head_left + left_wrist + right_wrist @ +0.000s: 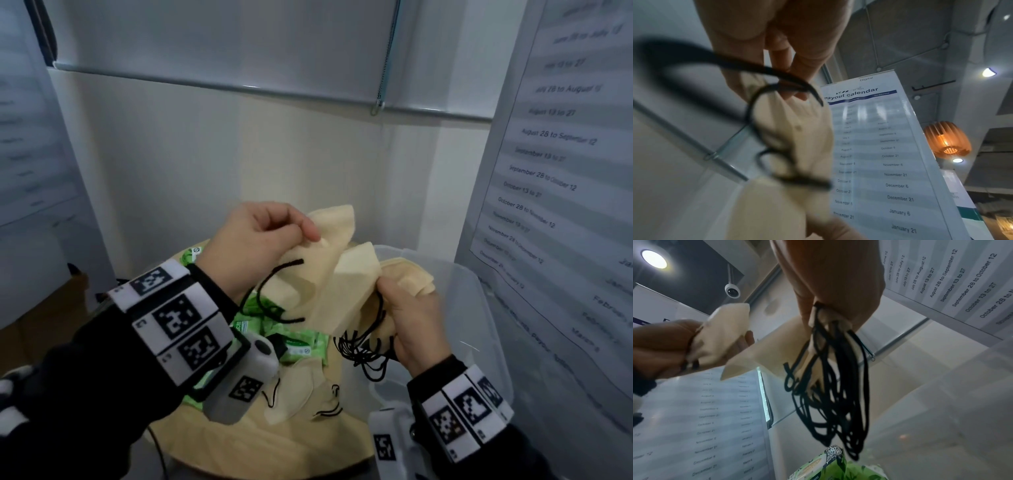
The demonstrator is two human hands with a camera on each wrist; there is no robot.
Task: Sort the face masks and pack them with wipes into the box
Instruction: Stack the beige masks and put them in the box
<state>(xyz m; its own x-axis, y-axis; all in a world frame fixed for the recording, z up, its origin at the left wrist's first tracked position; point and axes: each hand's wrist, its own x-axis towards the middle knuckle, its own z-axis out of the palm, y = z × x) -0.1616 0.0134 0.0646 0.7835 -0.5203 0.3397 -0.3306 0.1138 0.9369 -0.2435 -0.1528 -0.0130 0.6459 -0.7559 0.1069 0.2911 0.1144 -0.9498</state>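
Observation:
My left hand (263, 236) pinches one end of a cream face mask (329, 274) with black ear loops, held up over the table. My right hand (411, 318) grips a bundle of several cream masks (411, 277), their black loops (363, 349) hanging tangled below it. In the right wrist view the loops (830, 386) dangle from my fingers, and the left hand (674, 345) holds the mask's end (721, 332). The left wrist view shows the held mask (789, 133) close up. Two more cream masks (301, 390) lie on the table. Green wipe packs (294, 342) lie behind them.
A clear plastic box (479, 308) stands at the right of the round wooden table (274, 442). A white wall with a roller blind (239, 51) is behind. A printed calendar banner (561, 171) stands at the right, close to the box.

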